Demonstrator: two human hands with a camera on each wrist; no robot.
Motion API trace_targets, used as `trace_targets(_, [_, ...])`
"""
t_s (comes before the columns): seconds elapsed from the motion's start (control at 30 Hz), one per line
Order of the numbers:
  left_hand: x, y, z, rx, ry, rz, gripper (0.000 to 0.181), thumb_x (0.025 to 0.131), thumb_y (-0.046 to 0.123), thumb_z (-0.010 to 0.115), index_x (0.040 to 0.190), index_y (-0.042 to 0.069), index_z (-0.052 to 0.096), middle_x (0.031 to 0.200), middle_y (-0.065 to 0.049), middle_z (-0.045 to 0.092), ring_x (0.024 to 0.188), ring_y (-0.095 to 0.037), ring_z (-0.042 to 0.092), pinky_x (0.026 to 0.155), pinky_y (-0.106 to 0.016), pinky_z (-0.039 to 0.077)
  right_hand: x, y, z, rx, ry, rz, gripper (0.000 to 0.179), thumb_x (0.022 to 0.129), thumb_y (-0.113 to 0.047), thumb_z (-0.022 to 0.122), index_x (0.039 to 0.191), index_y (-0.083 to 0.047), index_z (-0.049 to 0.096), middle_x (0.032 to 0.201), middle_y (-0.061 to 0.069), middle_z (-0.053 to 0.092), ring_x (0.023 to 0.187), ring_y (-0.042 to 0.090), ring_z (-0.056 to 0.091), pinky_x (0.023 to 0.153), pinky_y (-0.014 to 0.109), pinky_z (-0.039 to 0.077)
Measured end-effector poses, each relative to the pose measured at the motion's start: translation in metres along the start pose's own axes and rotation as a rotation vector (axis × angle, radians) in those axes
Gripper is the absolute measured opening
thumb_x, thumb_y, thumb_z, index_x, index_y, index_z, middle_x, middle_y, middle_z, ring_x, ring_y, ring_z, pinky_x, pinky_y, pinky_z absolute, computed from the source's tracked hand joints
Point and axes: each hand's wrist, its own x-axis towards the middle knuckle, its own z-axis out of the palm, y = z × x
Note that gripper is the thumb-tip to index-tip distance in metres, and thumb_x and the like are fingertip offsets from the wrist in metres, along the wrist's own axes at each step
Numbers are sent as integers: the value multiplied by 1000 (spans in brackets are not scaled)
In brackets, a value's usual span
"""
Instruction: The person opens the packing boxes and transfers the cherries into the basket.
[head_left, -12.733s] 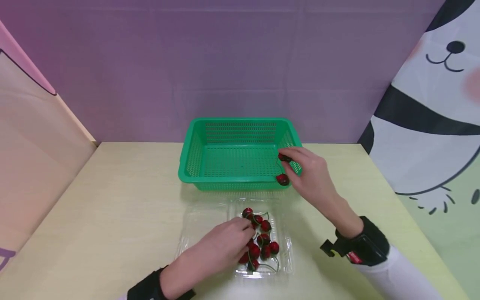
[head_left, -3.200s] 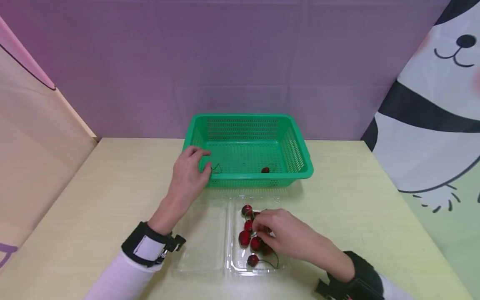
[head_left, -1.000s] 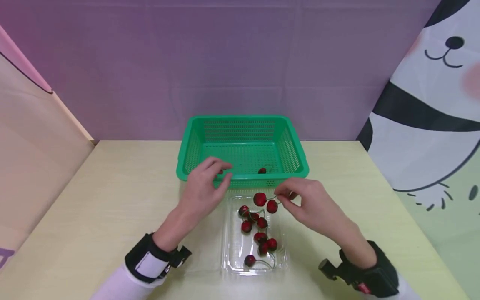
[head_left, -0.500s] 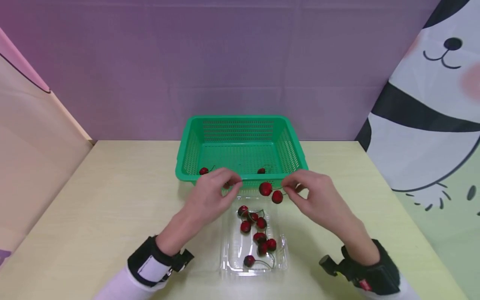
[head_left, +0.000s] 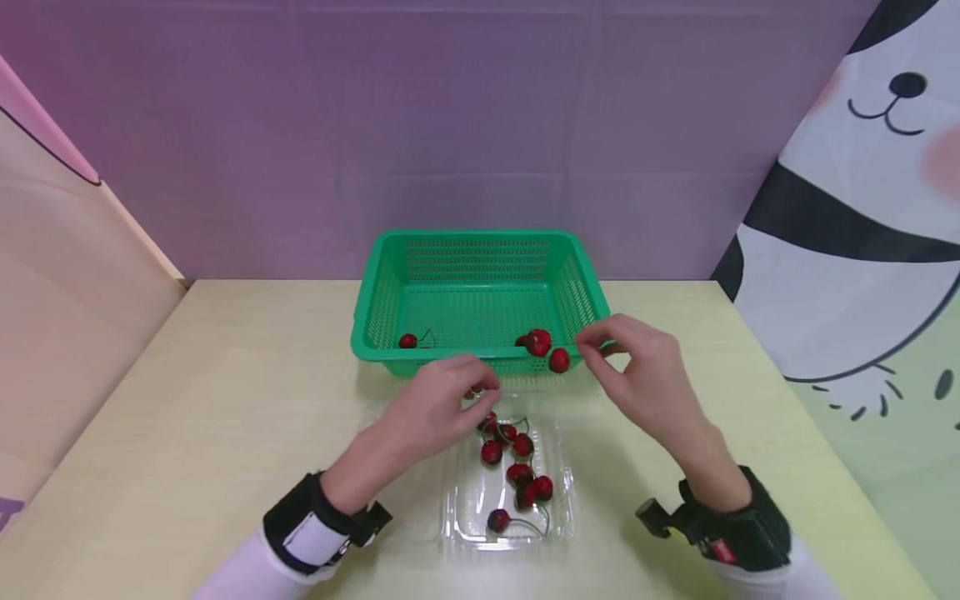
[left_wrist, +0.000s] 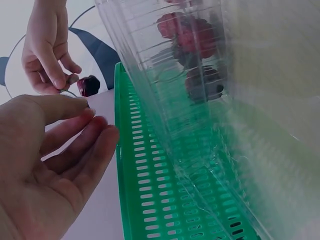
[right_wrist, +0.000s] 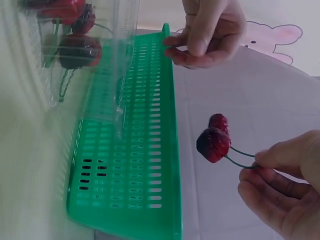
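My right hand (head_left: 645, 375) pinches the thin green stems of a pair of cherries (head_left: 558, 360) between thumb and fingertips. The pair hangs at the front rim of the green basket (head_left: 480, 237), near its right corner; the right wrist view shows both fruits dangling from the stems. Over the far end of the clear plastic box (head_left: 480, 500) hovers my left hand (head_left: 438, 404), its fingers loosely bent with nothing between them in the left wrist view. Several dark red cherries (head_left: 519, 475) lie in the box. Inside the basket, one cherry (head_left: 408, 341) with a stem rests at the front left.
Another cherry (head_left: 521, 341) in the basket is partly covered by the dangling pair. The box stands just in front of the basket on a pale wooden table (head_left: 247, 400). A purple backdrop (head_left: 465, 117) rises behind, with a panda-printed sheet (head_left: 862, 233) at right.
My right hand has lifted the cherry pair from the box up to the basket's rim. My left hand has withdrawn from the basket toward the box. Earlier, the box held more cherries.
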Motion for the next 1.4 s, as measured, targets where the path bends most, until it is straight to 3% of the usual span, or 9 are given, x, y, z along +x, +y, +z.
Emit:
trace_targets(0.33, [-1,0,5,38,-188,-44,11,92,11,69,103,10,71,99,3,63,90,-13,64,75,-13,47,3,16,8,46,123,25,21,78,14,72,92,-2,70,88,4,67,76,19,66,71,16,51])
trace_targets(0.67, [0,-1,9,53,-311,-42,18,89,6,71,106,5,71,104,-2,62,93,-17,65,76,-13,47,2,34,17,33,174,87,16,80,14,69,90,1,70,86,5,68,77,20,66,69,17,51])
trace_targets(0.97, [0,-1,14,76,-377,-38,21,88,4,71,109,4,70,102,-5,62,90,-14,63,73,-12,46,0,43,23,38,170,122,15,81,14,69,91,2,70,88,6,68,78,21,68,68,24,53])
trace_targets(1.4, [-1,-2,15,62,-397,-42,20,88,5,72,108,6,71,97,-2,61,84,-10,60,69,-9,44,-3,48,26,-5,132,129,15,79,13,72,91,3,70,87,5,68,75,20,67,67,26,53])
